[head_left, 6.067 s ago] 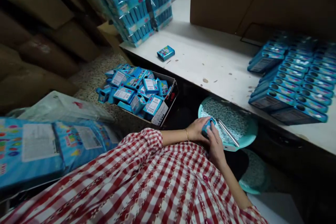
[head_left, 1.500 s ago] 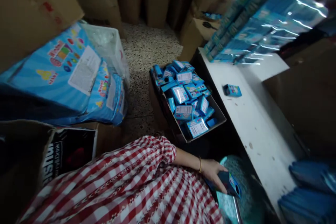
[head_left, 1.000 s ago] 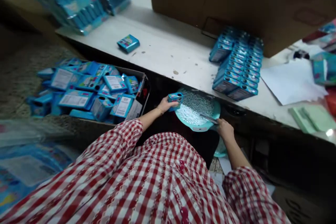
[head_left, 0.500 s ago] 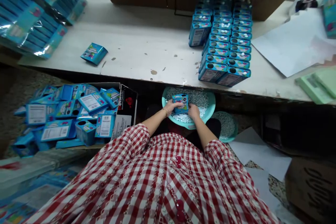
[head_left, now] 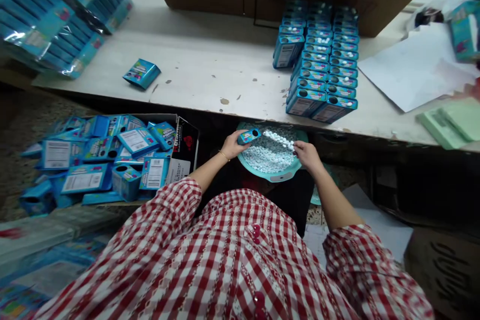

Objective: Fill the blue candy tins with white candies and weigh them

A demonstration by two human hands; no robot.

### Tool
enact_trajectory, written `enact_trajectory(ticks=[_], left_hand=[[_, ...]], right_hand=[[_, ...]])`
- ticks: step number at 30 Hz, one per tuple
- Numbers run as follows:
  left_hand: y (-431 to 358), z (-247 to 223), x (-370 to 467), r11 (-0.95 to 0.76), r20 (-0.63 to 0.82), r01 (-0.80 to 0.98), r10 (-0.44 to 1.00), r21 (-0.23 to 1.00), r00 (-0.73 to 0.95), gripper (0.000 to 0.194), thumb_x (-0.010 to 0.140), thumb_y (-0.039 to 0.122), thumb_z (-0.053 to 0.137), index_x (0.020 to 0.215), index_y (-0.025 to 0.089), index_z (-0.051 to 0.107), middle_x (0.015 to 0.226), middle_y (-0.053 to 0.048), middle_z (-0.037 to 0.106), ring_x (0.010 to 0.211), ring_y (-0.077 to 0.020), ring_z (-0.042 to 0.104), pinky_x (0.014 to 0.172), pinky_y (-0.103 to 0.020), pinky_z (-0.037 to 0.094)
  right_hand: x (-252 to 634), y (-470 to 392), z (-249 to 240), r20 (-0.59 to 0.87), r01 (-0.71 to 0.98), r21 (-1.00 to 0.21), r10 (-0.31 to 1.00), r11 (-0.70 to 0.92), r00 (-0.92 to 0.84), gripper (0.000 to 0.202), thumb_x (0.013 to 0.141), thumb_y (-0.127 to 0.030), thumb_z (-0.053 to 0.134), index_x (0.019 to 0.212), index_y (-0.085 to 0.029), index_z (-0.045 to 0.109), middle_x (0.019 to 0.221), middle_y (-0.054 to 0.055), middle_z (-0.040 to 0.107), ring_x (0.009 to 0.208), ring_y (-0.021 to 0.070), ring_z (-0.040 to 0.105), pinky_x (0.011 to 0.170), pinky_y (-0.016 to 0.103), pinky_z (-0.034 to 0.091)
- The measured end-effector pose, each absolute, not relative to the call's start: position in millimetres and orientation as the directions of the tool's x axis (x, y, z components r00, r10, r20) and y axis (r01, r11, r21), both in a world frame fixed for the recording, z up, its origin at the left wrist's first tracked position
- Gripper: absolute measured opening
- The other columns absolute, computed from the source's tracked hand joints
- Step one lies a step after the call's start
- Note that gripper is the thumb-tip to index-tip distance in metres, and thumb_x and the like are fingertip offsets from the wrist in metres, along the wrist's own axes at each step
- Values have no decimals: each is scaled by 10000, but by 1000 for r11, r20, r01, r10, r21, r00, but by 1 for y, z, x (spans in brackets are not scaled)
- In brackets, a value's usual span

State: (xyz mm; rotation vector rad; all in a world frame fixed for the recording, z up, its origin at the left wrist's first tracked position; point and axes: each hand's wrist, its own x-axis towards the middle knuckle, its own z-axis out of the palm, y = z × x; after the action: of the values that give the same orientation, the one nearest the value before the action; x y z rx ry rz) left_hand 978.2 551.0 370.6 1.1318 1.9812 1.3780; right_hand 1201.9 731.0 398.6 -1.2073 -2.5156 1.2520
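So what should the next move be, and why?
Probably bring the scoopful of white pellets to the hole in the blue box and tip it in: the right hand holds it, far end near the box, and the left hand holds the box, hole showing.

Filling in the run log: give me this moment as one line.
left hand: holding blue box, hole showing | right hand: holding pellet-laden scoop over basin, tip near hole | bench: rows of boxes

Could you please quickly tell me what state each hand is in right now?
Left hand: closed, holding a small blue carton.
Right hand: closed, holding one end of a slim scoop heaped with white pellets.
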Motion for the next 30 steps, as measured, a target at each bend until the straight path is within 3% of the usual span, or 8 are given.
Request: enact_trajectory(ticks=[3, 8, 12, 15, 19, 24, 30], left_hand=[[561, 366, 985, 142, 119, 483, 874, 864, -471, 470, 619, 198, 700, 1078, 158, 608, 1069, -89, 632, 974, -216, 609, 890, -341, 467], [564, 361, 993, 117, 161, 577, 898, 809, -408, 473, 644, 194, 675, 1110, 170, 599, 1104, -90, 616, 1031, -222, 585, 930, -353, 450], [565, 359, 1001, 117, 133, 583, 920, 804, -369, 510, 616, 155, 675, 1119, 197, 605, 1112, -74, 610, 1058, -228, 566, 956, -372, 431], [567, 361, 1004, 125, 118, 544, 913, 830, -391, 525, 593, 126, 672, 1112, 183, 616, 1109, -87, 614, 1066, -245, 560, 965, -387, 419], [559, 367, 1000, 150, 82, 393, 854, 907, -514, 497, 610, 189, 697, 1102, 194, 622, 1121, -77, 626, 1052, -234, 575, 968, -366, 417], [529, 375, 992, 167, -19, 165, 757, 972, -653, 579, 629, 302, 725, 1176, 185, 573, 1089, -57, 651, 977, -203, 615, 944, -333, 438], [511, 373, 991, 217, -31, 173, 703, 961, -710, 583, 625, 362, 731, 1136, 126, 576, 1035, -85, 665, 923, -201, 623, 911, -346, 460]], right_hand=[[1198, 733, 436, -253, 641, -574, 634, 510, -731, 286, 796, -269, 439, 878, -161, 691, 729, 53, 664, 697, 163, 590, 655, 244, 418], [1174, 718, 488, -365, 691, -123, 615, 712, -699, 329, 808, -217, 424, 1010, -246, 683, 1001, 100, 681, 919, 243, 619, 750, 306, 438], [1145, 693, 512, -419, 583, 62, 551, 810, -722, 339, 800, -128, 404, 994, -160, 680, 1004, 164, 664, 916, 251, 632, 749, 309, 456], [1136, 683, 524, -423, 535, 82, 515, 841, -745, 344, 834, -113, 361, 976, -120, 674, 990, 183, 658, 922, 243, 632, 760, 307, 456], [1165, 697, 519, -363, 596, 93, 585, 798, -726, 337, 836, -116, 354, 993, -165, 648, 1009, 151, 649, 902, 236, 636, 757, 322, 455], [1195, 710, 443, -474, 782, -4, 688, 623, -550, 356, 835, -69, 341, 1040, -138, 624, 1030, 168, 640, 936, 245, 626, 785, 342, 442], [1160, 692, 358, -478, 822, -187, 681, 539, -555, 326, 844, -100, 392, 1054, -120, 640, 968, 144, 664, 893, 198, 616, 757, 263, 413]])
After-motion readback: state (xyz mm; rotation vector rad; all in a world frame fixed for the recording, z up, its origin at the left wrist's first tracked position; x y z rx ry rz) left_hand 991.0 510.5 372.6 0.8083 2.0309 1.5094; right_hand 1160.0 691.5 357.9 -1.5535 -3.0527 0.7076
